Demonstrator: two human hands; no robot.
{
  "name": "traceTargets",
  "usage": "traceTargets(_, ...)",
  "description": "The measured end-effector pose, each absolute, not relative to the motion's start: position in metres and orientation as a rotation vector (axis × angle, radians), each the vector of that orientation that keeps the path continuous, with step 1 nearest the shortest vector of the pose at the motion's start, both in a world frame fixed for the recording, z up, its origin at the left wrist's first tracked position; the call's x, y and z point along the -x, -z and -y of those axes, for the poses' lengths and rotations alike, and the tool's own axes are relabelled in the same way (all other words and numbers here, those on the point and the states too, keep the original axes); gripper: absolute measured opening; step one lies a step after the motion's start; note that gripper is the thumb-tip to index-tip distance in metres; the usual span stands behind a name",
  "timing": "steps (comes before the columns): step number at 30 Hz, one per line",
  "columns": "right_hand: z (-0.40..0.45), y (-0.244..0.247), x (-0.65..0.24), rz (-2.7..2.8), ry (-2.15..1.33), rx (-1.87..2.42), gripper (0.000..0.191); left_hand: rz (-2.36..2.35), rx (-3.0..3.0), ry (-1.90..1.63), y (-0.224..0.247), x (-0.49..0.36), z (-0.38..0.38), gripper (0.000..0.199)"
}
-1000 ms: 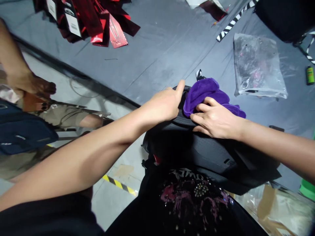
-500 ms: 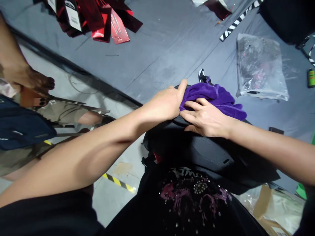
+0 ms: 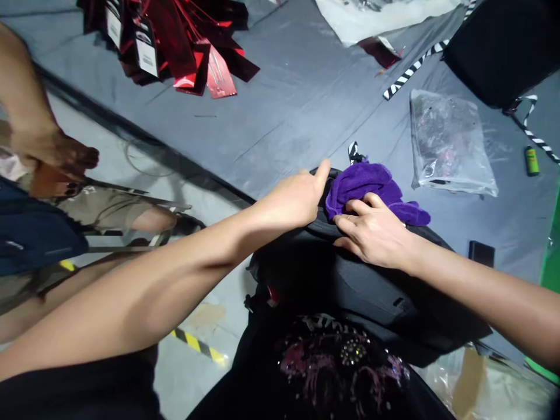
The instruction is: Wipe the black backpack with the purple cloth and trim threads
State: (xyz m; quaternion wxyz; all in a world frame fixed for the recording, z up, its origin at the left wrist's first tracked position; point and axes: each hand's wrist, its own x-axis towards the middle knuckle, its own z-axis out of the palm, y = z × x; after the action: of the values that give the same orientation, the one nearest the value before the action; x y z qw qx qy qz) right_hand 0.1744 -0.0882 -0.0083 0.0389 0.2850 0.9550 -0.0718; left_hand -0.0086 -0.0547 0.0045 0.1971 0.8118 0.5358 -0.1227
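A black bag (image 3: 371,286) lies across my lap against the table edge. On its upper side rests a bunched purple cloth (image 3: 365,181). My right hand (image 3: 371,230) presses on the cloth's near edge, fingers curled round a fold of it. Just left of the cloth, my left hand (image 3: 304,195) is at the bag's upper edge with the thumb pointing up; its other fingers are hidden behind the hand. A black-and-white striped strap end (image 3: 353,153) sticks out beyond the cloth.
Red foil packets with tags (image 3: 175,44) lie at the table's upper left. A clear plastic bag (image 3: 448,143), a green bottle (image 3: 531,161), a small black box (image 3: 481,253) and a black case (image 3: 499,49) are on the right. Another person's hand (image 3: 56,149) is at left.
The view has shifted, so the table things sit lower. My left hand and the purple cloth are now a little apart, and the cloth is more bunched under my right hand.
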Motion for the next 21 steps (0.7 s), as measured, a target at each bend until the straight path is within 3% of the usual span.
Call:
traceTargets(4,0.090,0.009,-0.175,-3.034,0.298,-0.820,0.037,-1.506,-2.247,0.357,-0.006,0.008,0.055,0.076)
traceTargets(9,0.097,0.002,-0.191,-2.854,0.152,-0.960,0.037,-1.513,-2.231,0.324,-0.006,0.009,0.055,0.077)
traceTargets(15,0.096,0.008,-0.173,-2.955,0.345,-0.909,0.040,-1.505,-2.231,0.284,-0.004,0.010,0.056,0.076)
traceTargets(21,0.100,0.005,-0.168,-2.819,0.277,-1.077,0.034,-1.509,-2.212,0.286,-0.006,0.010,0.056,0.074)
